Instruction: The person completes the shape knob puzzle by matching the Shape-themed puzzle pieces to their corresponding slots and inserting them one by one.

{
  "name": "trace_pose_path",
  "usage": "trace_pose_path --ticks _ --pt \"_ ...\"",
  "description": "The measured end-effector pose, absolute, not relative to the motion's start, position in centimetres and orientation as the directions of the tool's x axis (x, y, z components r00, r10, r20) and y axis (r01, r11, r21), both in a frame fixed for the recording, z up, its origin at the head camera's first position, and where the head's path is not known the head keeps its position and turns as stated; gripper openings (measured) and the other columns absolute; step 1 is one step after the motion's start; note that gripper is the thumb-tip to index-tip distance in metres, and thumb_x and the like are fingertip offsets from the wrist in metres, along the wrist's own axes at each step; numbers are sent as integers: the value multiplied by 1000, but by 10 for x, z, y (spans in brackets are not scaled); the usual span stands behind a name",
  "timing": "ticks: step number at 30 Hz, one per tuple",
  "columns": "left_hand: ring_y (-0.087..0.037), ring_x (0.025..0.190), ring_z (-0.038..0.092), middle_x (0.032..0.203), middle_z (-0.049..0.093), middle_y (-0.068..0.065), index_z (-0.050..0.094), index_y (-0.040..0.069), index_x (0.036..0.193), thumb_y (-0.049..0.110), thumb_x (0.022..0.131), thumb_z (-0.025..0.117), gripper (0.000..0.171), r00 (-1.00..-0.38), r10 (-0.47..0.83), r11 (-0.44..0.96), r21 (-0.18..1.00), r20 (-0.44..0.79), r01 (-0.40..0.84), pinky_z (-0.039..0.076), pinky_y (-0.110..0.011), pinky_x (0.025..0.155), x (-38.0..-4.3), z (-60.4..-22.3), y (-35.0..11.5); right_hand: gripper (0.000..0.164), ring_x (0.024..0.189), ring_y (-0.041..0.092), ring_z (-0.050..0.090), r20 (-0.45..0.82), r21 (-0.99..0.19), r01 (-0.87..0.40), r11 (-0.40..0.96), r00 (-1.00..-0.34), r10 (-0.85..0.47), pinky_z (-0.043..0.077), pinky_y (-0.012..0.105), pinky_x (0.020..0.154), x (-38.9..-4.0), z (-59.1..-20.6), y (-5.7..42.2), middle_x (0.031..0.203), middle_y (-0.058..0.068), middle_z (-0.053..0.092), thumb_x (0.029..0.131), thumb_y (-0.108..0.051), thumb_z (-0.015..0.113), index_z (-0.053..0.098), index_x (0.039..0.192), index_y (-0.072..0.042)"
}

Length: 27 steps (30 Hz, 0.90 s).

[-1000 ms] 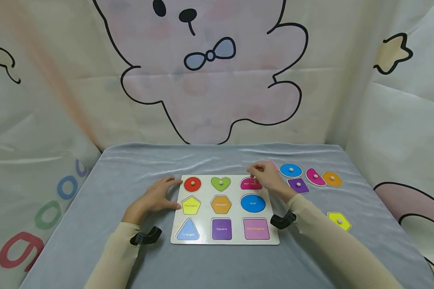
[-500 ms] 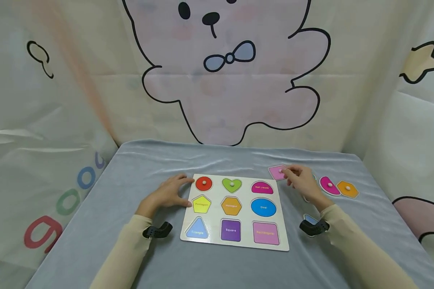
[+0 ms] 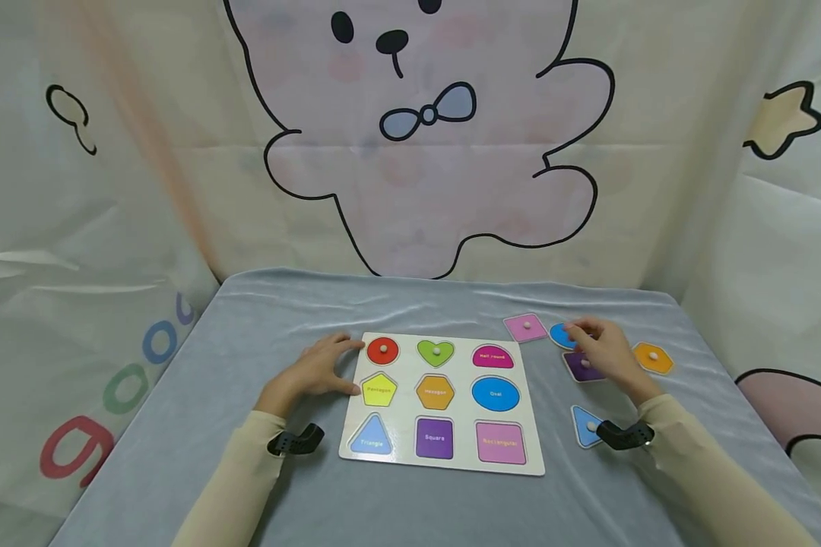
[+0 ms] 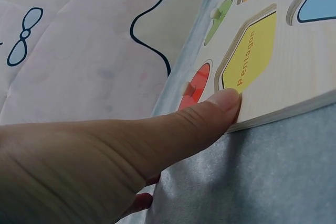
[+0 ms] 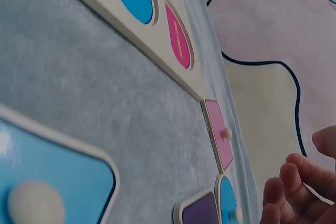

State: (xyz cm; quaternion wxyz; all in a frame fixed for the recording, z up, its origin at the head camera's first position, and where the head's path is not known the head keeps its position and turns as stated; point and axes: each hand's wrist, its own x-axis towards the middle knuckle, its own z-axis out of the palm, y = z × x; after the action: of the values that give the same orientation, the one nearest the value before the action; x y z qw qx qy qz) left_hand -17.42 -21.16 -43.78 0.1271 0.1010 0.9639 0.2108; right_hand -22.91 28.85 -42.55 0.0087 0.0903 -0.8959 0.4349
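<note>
A wooden shape puzzle board (image 3: 397,456) lies flat, its red circle (image 3: 382,350) and green heart (image 3: 435,352) carrying knobs. My left hand (image 3: 312,372) rests at its left edge, fingers spread; the straight thumb presses beside the yellow pentagon recess (image 4: 252,51). My right hand (image 3: 605,351) hovers above loose knobbed pieces right of the board. Its fingers are loosely bent, the thumb apart from them, with nothing between. Beneath or beside it lie a blue oval piece (image 3: 559,335) and a purple square piece (image 3: 580,368), both partly covered.
A pink rectangle piece (image 3: 525,327) lies by the board's upper right corner. An orange hexagon piece (image 3: 653,358) is right of the right hand, and a blue triangle piece (image 3: 585,427) lies near that wrist. Grey cloth covers the table (image 3: 410,505); a printed curtain (image 3: 410,190) stands behind.
My right hand has moved right, from above the board's half-round recess, past the pink rectangle piece, to the blue oval piece. The left hand stays at the board's edge. The head view has shifted.
</note>
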Motion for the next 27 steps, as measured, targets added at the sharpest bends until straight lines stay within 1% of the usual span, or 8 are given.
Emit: trace_pose_path --ticks 1,3,5,9,12,21,24,27 --pt "-43 149 31 160 36 -20 50 20 150 40 76 88 85 -948 247 891 433 -203 139 26 -68 117 -174 -438 -212 43 74 9 64 102 -772 -178 610 -982 -157 57 25 61 -229 -426 291 99 27 68 105 -28 54 64 118 11" --pt "-43 149 31 161 36 -20 50 20 150 40 76 88 85 -948 244 889 438 -206 134 25 -69 117 -173 -437 -212 40 72 9 65 123 -763 -192 617 -980 -154 58 23 64 -230 -428 295 96 26 69 105 -27 55 65 115 11" --pt "-44 149 31 160 36 -20 50 20 150 40 76 88 85 -947 245 889 438 -207 134 25 -69 117 -172 -438 -212 38 69 10 66 132 -762 -198 617 -980 -151 56 21 64 -230 -429 299 89 17 70 104 -24 56 65 113 12" --pt "-44 148 32 160 37 -21 50 20 149 39 76 88 85 -946 250 889 435 -208 139 26 -69 118 -172 -440 -212 39 68 9 64 107 -776 -173 607 -984 -144 55 22 59 -227 -430 307 80 -8 66 104 -25 56 65 115 12" --pt "-43 149 32 160 37 -20 50 21 149 39 76 88 84 -945 250 888 439 -209 137 26 -68 118 -173 -441 -211 40 68 7 63 95 -778 -158 609 -986 -134 54 23 57 -225 -429 314 78 -16 64 104 -26 56 64 117 11" --pt "-44 148 32 160 36 -21 49 20 150 39 77 87 85 -943 260 884 445 -209 145 25 -69 118 -173 -442 -210 41 71 0 57 127 -742 -164 650 -987 -104 51 17 59 -224 -428 335 80 -16 63 104 -25 56 65 117 12" --pt "-44 148 32 160 36 -21 49 19 150 39 77 87 85 -946 257 883 445 -198 146 26 -71 117 -173 -441 -212 42 73 -3 53 129 -724 -160 672 -987 -96 49 17 60 -224 -428 339 83 -8 66 104 -28 56 66 116 11" --pt "-45 148 32 160 36 -22 49 18 150 39 76 88 85 -947 260 881 448 -189 152 25 -73 116 -173 -440 -212 42 74 -3 51 131 -713 -165 681 -986 -101 48 17 60 -224 -427 342 89 6 68 105 -28 55 65 117 11"
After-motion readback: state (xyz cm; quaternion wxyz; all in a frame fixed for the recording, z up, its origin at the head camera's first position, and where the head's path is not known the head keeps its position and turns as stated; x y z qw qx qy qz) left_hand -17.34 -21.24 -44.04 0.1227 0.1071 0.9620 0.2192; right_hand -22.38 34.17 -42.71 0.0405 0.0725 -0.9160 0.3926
